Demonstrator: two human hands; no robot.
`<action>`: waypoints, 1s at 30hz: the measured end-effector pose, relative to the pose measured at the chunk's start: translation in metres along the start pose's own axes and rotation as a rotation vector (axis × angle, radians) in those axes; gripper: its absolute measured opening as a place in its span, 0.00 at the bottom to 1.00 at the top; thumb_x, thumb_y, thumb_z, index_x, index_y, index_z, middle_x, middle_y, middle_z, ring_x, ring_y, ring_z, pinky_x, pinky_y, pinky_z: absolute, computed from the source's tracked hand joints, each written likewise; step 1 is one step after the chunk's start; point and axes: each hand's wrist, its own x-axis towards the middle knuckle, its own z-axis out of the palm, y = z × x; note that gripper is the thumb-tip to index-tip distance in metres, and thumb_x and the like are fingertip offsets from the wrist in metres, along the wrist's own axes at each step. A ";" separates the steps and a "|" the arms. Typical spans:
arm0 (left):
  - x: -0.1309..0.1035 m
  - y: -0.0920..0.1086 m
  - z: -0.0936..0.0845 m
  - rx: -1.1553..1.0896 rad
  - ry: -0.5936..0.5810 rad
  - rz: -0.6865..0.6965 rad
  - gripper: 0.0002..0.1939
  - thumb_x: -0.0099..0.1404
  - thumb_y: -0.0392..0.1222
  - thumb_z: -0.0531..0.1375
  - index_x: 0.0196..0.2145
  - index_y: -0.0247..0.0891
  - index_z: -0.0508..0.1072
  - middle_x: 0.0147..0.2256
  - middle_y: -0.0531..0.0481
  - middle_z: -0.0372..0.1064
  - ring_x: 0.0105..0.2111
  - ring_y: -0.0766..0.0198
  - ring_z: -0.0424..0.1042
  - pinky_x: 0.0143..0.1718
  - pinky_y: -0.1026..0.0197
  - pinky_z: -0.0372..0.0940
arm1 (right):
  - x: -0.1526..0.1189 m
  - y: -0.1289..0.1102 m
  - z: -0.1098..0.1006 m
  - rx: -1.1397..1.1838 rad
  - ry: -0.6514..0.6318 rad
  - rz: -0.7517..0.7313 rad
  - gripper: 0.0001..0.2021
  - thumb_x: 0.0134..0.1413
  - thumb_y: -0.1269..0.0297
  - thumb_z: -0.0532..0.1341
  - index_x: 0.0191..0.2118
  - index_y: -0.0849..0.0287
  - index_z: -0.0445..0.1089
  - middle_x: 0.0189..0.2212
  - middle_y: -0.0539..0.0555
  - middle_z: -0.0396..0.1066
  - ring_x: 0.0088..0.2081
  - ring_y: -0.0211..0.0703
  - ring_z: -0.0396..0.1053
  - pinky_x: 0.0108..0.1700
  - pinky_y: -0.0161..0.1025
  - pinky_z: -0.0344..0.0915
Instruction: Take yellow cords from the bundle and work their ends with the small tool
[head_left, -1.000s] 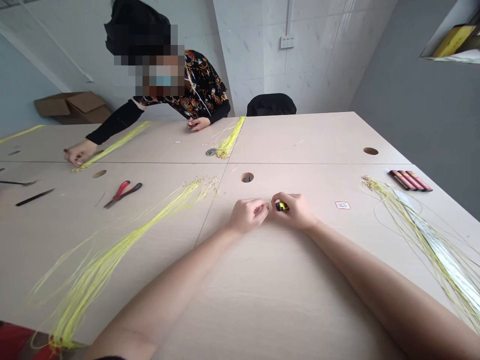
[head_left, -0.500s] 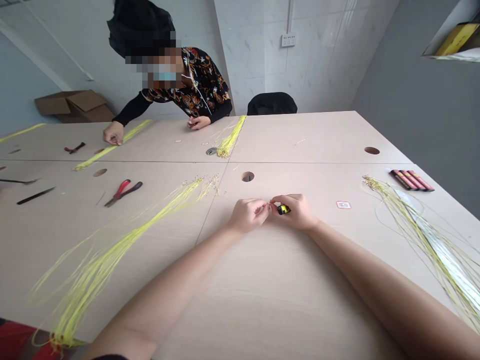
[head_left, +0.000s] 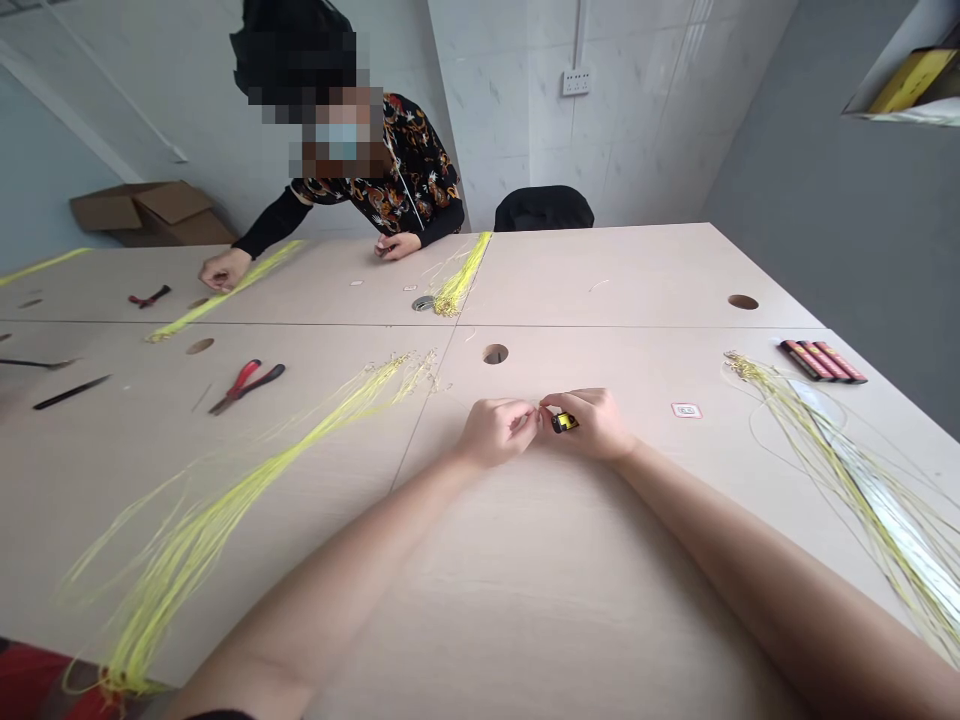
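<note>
Across the table, a co-worker's reaching hand [head_left: 225, 270] has slid up a bright yellow bundle of thin strands [head_left: 266, 265] since the first frame, leaving small red-and-black pliers [head_left: 150, 296] in plain view. Closer in, the wearer's fingertips have drawn together, and the compact black-and-yellow object [head_left: 565, 422] sits slightly lower.

From my remote seat, I see the bare left hand [head_left: 495, 432] and bare right hand [head_left: 596, 425] meeting fingertip to fingertip above the pale wood-look table [head_left: 540, 600], at the centre of the view. I read the left hand as closed in a pinch (I cannot tell whether anything thin is caught there). The right hand's curled fingers grip the compact black-and-yellow object, while its thumb and forefinger point toward the left hand.

To the left, a long, loose yellow bundle of fine strands [head_left: 277, 462] runs diagonally toward the table's near edge, with larger red-and-black pliers [head_left: 247, 385] near its far end. To the right, I find a white card with a red border [head_left: 686, 411], then another yellowish bundle of strands [head_left: 844, 485] along a flat silvery strip [head_left: 862, 478]. Beyond lies a row of dark red cylinders with black ends [head_left: 823, 361].
</note>
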 end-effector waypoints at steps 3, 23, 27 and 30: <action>0.000 0.001 0.000 -0.002 0.004 0.017 0.13 0.60 0.37 0.51 0.20 0.36 0.68 0.16 0.55 0.59 0.18 0.72 0.55 0.22 0.67 0.51 | 0.000 0.001 -0.001 -0.010 -0.013 -0.034 0.07 0.49 0.71 0.54 0.30 0.58 0.70 0.20 0.50 0.70 0.21 0.35 0.64 0.26 0.33 0.53; 0.001 0.004 -0.001 0.007 -0.004 0.022 0.15 0.60 0.36 0.51 0.17 0.36 0.64 0.15 0.55 0.58 0.17 0.71 0.54 0.21 0.66 0.50 | 0.001 0.000 -0.001 -0.002 -0.047 -0.028 0.06 0.47 0.72 0.54 0.27 0.57 0.67 0.19 0.49 0.67 0.21 0.35 0.61 0.27 0.33 0.52; 0.001 0.004 -0.002 -0.012 0.007 0.005 0.14 0.60 0.37 0.51 0.18 0.36 0.66 0.15 0.55 0.60 0.17 0.72 0.55 0.21 0.67 0.51 | 0.001 0.000 -0.001 0.024 -0.046 -0.025 0.06 0.47 0.72 0.54 0.28 0.57 0.67 0.20 0.49 0.68 0.21 0.35 0.63 0.26 0.33 0.52; 0.001 0.004 -0.002 -0.021 0.024 -0.002 0.14 0.60 0.38 0.51 0.19 0.36 0.66 0.15 0.55 0.60 0.17 0.72 0.55 0.21 0.67 0.51 | 0.001 0.000 -0.002 0.025 -0.025 -0.010 0.06 0.47 0.71 0.54 0.28 0.57 0.67 0.20 0.50 0.69 0.22 0.35 0.64 0.26 0.32 0.53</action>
